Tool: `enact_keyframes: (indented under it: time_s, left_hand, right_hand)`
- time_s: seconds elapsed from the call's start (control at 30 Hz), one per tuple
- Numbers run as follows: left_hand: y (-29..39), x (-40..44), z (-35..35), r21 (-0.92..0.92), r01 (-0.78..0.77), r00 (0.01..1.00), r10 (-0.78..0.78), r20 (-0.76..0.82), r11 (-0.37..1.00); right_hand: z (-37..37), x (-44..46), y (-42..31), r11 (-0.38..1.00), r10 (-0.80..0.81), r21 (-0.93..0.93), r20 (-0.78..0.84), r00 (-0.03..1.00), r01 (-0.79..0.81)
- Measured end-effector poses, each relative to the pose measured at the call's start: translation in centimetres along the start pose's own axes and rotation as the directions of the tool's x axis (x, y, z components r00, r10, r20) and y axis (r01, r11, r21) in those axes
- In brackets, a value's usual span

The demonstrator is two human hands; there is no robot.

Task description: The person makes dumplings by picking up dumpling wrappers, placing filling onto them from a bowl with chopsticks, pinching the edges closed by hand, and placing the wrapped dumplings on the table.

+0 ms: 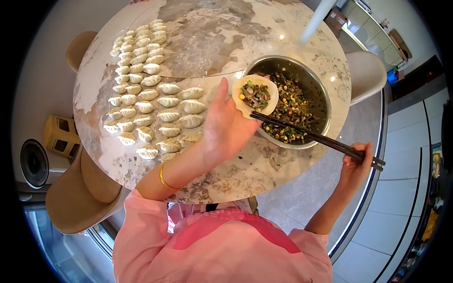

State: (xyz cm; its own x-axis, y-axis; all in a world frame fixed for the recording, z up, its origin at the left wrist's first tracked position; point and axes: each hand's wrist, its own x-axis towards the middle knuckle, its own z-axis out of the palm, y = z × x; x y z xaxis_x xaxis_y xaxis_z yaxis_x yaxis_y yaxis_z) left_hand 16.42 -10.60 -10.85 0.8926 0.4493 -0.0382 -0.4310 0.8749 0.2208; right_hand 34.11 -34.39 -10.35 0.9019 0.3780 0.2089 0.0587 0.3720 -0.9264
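A round dumpling wrapper [241, 96] lies across the fingers of my left hand [229, 120], with a mound of chopped filling [256, 95] in its middle. The thumb is stretched out to the side, and the fingers are mostly hidden under the wrapper. My right hand [357, 165] grips a pair of dark chopsticks [325, 140] near their thick ends. Their tips touch or nearly touch the wrapper's lower edge. Behind both stands a steel bowl [325, 101] with chopped filling of yellow, green and dark bits. Rows of folded dumplings [148, 94] sit left of my left arm.
Everything rests on a round marble-patterned table [245, 174]. A brown chair [80, 193] is at the left edge and a pale chair [365, 75] at the right. White cabinets [396, 160] line the right side.
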Motion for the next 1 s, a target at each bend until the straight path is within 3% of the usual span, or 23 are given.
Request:
enact_keyframes:
  time_s: [0.2, 0.23, 0.27, 0.33, 0.4, 0.47, 0.63, 0.8, 0.87, 0.9, 0.97, 1.0]
  left_hand:
    - [0.1, -0.1, -0.4, -0.006, -0.007, 1.0, 0.007, 0.017, 1.0]
    - [0.2, -0.1, -0.4, -0.022, -0.011, 1.0, 0.011, 0.0, 1.0]
    - [0.3, -0.2, -0.5, -0.022, -0.012, 1.0, 0.012, -0.001, 1.0]
    - [0.5, -0.4, -0.5, -0.025, -0.008, 1.0, 0.008, 0.006, 1.0]
    - [0.6, -0.7, -0.4, -0.025, -0.008, 1.0, 0.008, -0.001, 1.0]
    - [0.7, -1.2, -0.2, -0.026, -0.004, 1.0, 0.003, -0.01, 1.0]
    - [0.6, -2.6, -0.1, -0.093, 0.011, 1.0, -0.012, -0.001, 0.996]
    - [1.0, -4.4, 0.7, -0.106, 0.017, 1.0, -0.018, -0.003, 0.994]
    - [1.0, -5.1, 0.9, -0.123, -0.001, 1.0, 0.002, 0.007, 0.992]
    - [1.0, -5.6, 1.0, -0.154, 0.007, 1.0, -0.008, -0.003, 0.988]
    - [0.7, -6.5, 1.2, -0.186, 0.023, 0.999, -0.027, -0.021, 0.982]
    - [0.3, -6.8, 1.3, -0.205, 0.046, 0.999, -0.05, -0.012, 0.978]
  right_hand:
    - [-1.3, 0.7, -1.4, 0.997, -0.057, 0.04, -0.057, 0.997, 0.059]
    - [-1.7, 1.2, -1.7, 0.986, -0.025, 0.155, -0.196, 0.98, 0.056]
    - [-1.9, 1.4, -2.0, 0.986, -0.024, 0.154, -0.195, 0.98, 0.055]
    - [-2.1, 1.7, -2.8, 0.967, -0.235, -0.121, -0.107, 0.966, 0.222]
    - [-2.4, 2.2, -2.9, 0.966, -0.216, -0.166, -0.088, 0.972, 0.2]
    - [-1.2, 3.0, -1.5, 0.909, -0.114, -0.408, -0.053, 0.992, 0.083]
    - [2.4, 2.5, 2.0, 0.935, 0.033, -0.354, 0.131, 0.991, 0.015]
    - [-1.1, -1.2, 1.9, 0.902, 0.139, -0.43, 0.188, 0.972, -0.045]
    - [-2.5, -3.3, 1.1, 0.706, 0.048, -0.7, -0.097, 0.994, -0.103]
    - [-2.3, -3.7, 1.3, 0.701, 0.052, -0.706, -0.09, 0.995, -0.101]
    - [-0.6, -6.3, 2.1, 0.679, -0.343, -0.692, -0.002, 0.939, 0.246]
    - [1.8, -7.4, 1.9, 0.674, -0.349, -0.627, 0.194, 0.917, 0.389]
